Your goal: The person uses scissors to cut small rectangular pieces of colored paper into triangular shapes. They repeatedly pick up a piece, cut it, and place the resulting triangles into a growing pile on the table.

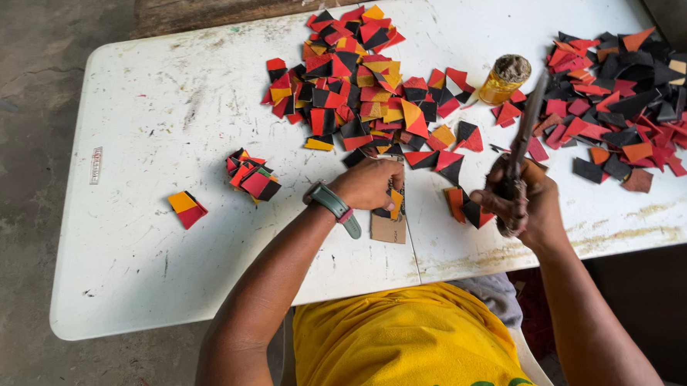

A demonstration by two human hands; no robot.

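On the white counter [153, 248], from the left, lie a lone yellow-red piece [187, 208] and a small stack [252, 176]. The left hand [370, 184] presses a patchwork piece [394, 202] onto a cardboard pad [389, 228], fingers curled closed over it. The right hand [525, 200] grips a brush [525, 135] tightly, seemingly mid-gluing; next comes a careful, aimed stroke.

A scuffed white folding table [168, 255] stands on a grey concrete floor [15, 91]. A small stack of red, black and orange pieces [252, 175] sits left of centre — one lone orange-and-red piece [187, 208] lies well apart, further left. At the far right spreads a heap of mostly black and red pieces [625, 96]. A weathered wooden plank [258, 2] runs past the table's far edge.
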